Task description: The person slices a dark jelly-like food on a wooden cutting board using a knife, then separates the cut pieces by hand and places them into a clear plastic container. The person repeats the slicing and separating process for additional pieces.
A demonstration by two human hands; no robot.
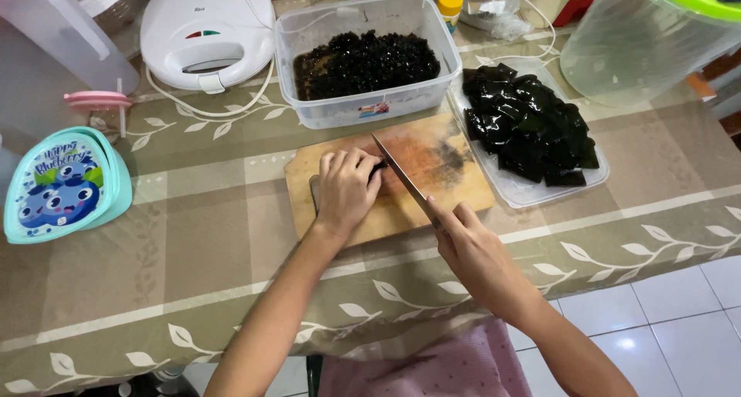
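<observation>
1. White sandwich maker (207, 33), lid closed, far left on table (154, 250).
2. Teal cartoon-printed container (62, 185) near left edge.
3. Clear jar with green lid (648, 38), far right.
4. Small yellow-capped bottle (450, 7) at back.

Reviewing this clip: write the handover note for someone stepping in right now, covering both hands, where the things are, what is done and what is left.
Left hand: curled on a black jelly piece on the wooden cutting board.
Right hand: grips the knife, blade beside the left fingers.
Done: clear tub behind the board holds small dark cut pieces.
Left: black jelly slabs piled uncut on the clear tray to the right.
</observation>
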